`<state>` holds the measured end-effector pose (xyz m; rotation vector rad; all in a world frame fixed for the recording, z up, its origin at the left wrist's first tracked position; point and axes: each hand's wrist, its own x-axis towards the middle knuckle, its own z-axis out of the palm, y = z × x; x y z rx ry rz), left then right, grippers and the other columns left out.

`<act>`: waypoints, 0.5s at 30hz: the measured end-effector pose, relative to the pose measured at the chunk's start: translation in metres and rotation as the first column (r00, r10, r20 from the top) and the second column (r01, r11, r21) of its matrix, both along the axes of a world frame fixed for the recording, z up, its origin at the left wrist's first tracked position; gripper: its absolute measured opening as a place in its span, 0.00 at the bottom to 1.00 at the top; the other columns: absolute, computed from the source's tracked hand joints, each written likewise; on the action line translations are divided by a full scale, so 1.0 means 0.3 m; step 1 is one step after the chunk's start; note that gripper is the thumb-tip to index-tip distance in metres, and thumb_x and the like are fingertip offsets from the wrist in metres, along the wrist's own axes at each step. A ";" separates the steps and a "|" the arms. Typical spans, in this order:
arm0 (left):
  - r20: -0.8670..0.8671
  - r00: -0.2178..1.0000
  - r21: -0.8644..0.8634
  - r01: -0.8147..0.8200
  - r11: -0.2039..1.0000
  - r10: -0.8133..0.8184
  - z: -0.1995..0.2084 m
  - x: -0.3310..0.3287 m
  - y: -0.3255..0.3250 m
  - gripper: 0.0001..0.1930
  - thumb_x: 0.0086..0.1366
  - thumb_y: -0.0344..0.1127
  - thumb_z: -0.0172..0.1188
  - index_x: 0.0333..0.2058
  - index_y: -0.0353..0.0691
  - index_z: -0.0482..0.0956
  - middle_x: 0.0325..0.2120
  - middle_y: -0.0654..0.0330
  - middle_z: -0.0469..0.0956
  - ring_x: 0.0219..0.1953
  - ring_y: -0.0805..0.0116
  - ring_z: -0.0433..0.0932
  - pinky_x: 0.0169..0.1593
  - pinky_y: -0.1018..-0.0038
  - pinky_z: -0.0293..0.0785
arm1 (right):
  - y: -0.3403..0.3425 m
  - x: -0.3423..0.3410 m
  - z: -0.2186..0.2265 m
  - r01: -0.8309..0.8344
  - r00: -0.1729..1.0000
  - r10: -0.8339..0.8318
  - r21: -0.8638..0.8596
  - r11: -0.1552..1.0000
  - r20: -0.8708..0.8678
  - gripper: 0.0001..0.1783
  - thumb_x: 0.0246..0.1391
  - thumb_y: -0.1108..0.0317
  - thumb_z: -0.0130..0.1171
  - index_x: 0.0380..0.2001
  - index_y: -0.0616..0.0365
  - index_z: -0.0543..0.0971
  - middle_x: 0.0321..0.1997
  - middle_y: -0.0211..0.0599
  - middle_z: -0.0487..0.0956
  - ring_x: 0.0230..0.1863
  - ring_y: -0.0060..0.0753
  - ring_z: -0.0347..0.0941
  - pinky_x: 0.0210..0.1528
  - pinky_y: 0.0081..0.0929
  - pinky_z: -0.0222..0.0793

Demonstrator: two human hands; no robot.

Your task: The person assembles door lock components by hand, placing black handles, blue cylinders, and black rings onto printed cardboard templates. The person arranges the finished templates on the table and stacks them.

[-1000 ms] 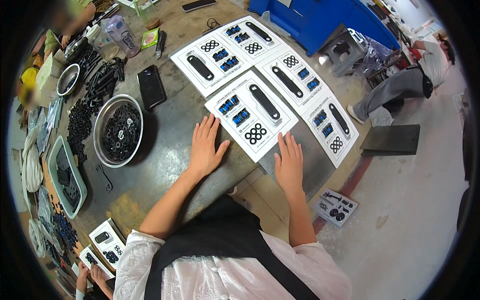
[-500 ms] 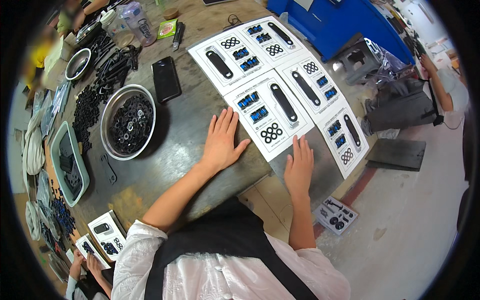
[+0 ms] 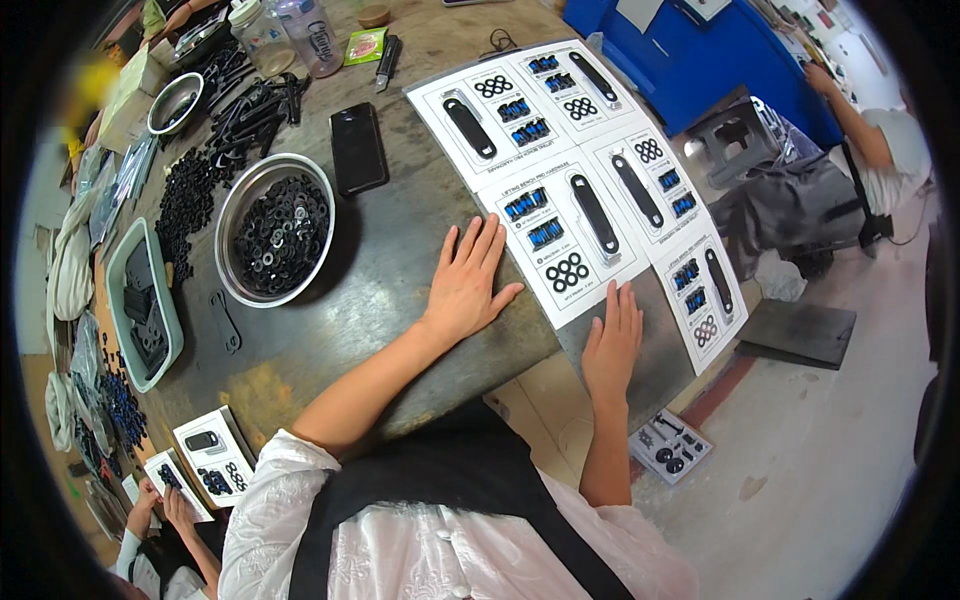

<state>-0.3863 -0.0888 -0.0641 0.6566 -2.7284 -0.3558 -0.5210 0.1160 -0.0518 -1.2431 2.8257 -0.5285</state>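
My left hand (image 3: 466, 287) lies flat, fingers spread, with its fingertips at the near left edge of a white hardware card (image 3: 628, 262). My right hand (image 3: 612, 345) rests open on the table by that card's near edge, fingers stretched out and empty. The card carries a flat black wrench (image 3: 595, 218), blue-and-black bolts (image 3: 525, 204) and black washers (image 3: 567, 272), under what looks like clear film. Several matching cards adjoin it, among them a far left card (image 3: 440, 120) and a near right card (image 3: 684, 335) close to the table edge.
Left on the metal table (image 3: 400, 300) stand a steel bowl (image 3: 228, 230) of black washers, a phone (image 3: 358, 150), a green tray (image 3: 170, 340) and a utility knife (image 3: 388, 62). A co-worker's hands (image 3: 165, 505) hold a card at lower left. A blue bin (image 3: 690, 60) stands far right.
My view has shifted a little, so the table and cards sit farther right in it. Both my hands stay flat beside the same card. The person at far right has moved an arm.
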 end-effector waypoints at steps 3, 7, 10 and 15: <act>0.009 1.000 0.017 -0.001 1.000 0.001 0.004 0.001 0.002 0.40 0.63 0.57 0.55 0.64 0.31 0.59 0.67 0.49 0.56 0.69 0.53 0.52 0.70 0.54 0.44 | 0.002 0.000 -0.001 -0.006 1.000 0.006 -0.028 1.000 -0.012 0.32 0.60 0.72 0.47 0.67 0.58 0.58 0.71 0.50 0.56 0.71 0.51 0.51 0.72 0.48 0.44; 0.015 1.000 0.017 0.003 1.000 -0.003 0.013 0.004 0.003 0.40 0.64 0.56 0.54 0.64 0.31 0.58 0.67 0.49 0.55 0.69 0.52 0.52 0.71 0.54 0.43 | 0.001 -0.003 -0.016 -0.002 1.000 0.002 -0.019 1.000 -0.027 0.31 0.61 0.71 0.47 0.67 0.58 0.58 0.71 0.50 0.56 0.71 0.50 0.50 0.72 0.49 0.43; -0.004 1.000 0.028 0.014 1.000 -0.014 0.013 0.005 0.004 0.39 0.65 0.55 0.53 0.64 0.30 0.58 0.67 0.48 0.54 0.70 0.53 0.50 0.71 0.54 0.42 | 0.005 -0.005 -0.020 -0.009 0.999 0.008 -0.021 1.000 -0.043 0.31 0.61 0.70 0.47 0.67 0.59 0.58 0.71 0.51 0.56 0.71 0.51 0.50 0.72 0.50 0.43; -0.097 0.994 0.135 0.059 0.989 -0.046 0.115 0.180 0.060 0.36 0.64 0.50 0.55 0.64 0.32 0.59 0.67 0.47 0.53 0.70 0.51 0.49 0.71 0.53 0.42 | -0.001 -0.005 -0.005 -0.041 0.999 0.039 -0.146 0.988 -0.016 0.30 0.61 0.69 0.48 0.66 0.61 0.60 0.70 0.52 0.58 0.70 0.54 0.53 0.71 0.48 0.45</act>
